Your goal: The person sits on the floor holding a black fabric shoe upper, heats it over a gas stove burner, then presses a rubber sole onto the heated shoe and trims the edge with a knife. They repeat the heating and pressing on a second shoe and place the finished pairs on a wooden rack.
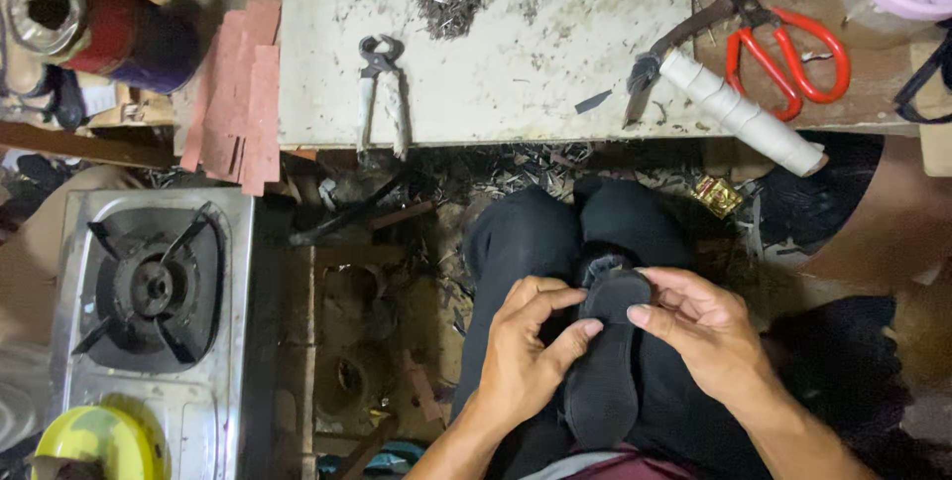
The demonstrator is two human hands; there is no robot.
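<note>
Two hands, left, right, pinch black shoe

- White board: open middle, flanked by pincers, nail heap, knife, thread roll, scissors.
- Left of lap: gas stove and scrap-strewn floor block passage.

One black shoe rests between two hands, left and right. One pair of metal pincers, one pair of orange-handled scissors, one white thread roll, one single-burner steel gas stove, one yellow round lid.
</note>
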